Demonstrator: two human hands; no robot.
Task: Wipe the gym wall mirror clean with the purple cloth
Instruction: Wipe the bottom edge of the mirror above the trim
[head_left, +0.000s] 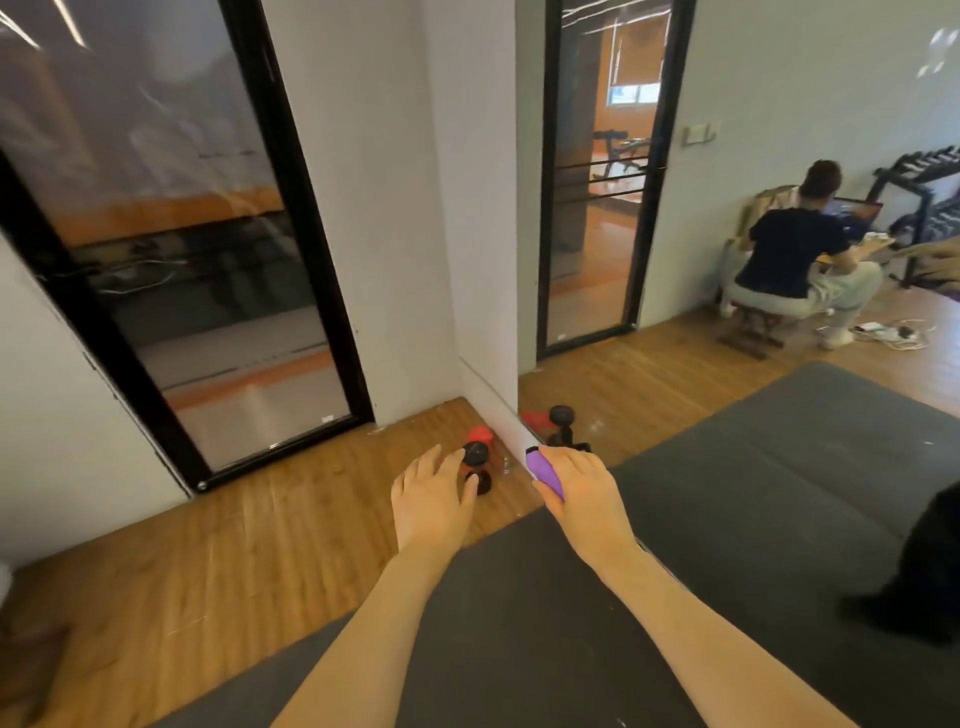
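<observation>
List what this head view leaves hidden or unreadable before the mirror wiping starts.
- Purple cloth: mostly hidden inside the right hand; only a fold shows.
- Left hand: covers part of the black dumbbell, so contact cannot be judged.
- Left mirror: top cut off by the frame edge, reflection blurred; smudges unreadable.
- Red object: partly behind the dumbbell, unidentifiable.
- Seated person's laptop screen: too small to read.

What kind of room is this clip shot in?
Most likely a small gym or fitness studio: a dumbbell rack stands against the far wall, a dark exercise mat covers the wooden floor, and black-framed wall mirrors line the walls.
</observation>
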